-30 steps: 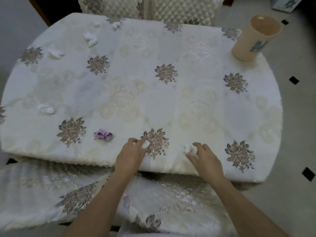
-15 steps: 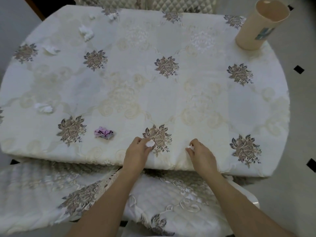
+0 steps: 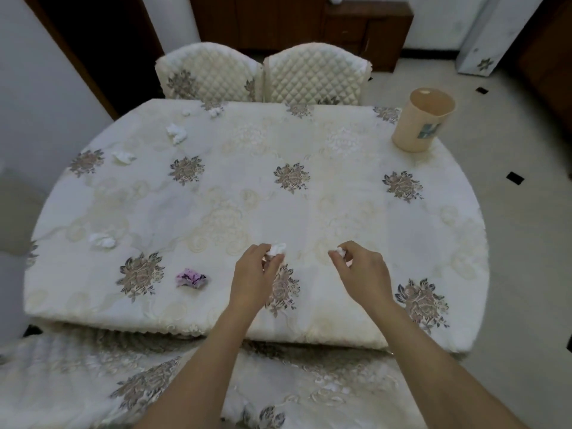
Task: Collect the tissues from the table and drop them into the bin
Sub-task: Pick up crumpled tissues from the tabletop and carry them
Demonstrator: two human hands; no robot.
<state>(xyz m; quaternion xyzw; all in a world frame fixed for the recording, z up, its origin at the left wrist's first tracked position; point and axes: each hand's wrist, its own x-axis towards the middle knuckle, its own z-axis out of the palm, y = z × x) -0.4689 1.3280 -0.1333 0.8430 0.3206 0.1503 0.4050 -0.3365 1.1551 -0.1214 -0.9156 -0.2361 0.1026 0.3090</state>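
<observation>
White paper is in both your hands. Your left hand pinches a crumpled tissue wad between thumb and fingertips, and your right hand pinches a smaller wad the same way, its remaining fingers curled under. Both hands sit low over the near middle of the table; I cannot tell whether the wads are clear of the floral cloth yet. Taking one in each hand looks deliberate: two pieces go in a single trip.

Your target, the beige bin, stands upright on the far right corner of the table, mouth open upward, well apart from both hands. Your right hand has the shorter path; your left will have to cross over, so lean forward instead of tossing, since paper this light can drift past the rim.

Most of the job looks undone. A purple-printed tissue lies near your left hand. A white one lies further left. Along the far left side lie a flat tissue, a bigger clump and a scrap at the far edge, just before the two quilted chairs. All of them sit on the side opposite the bin, so it may pay to gather several into one fist before each walk across.
</observation>
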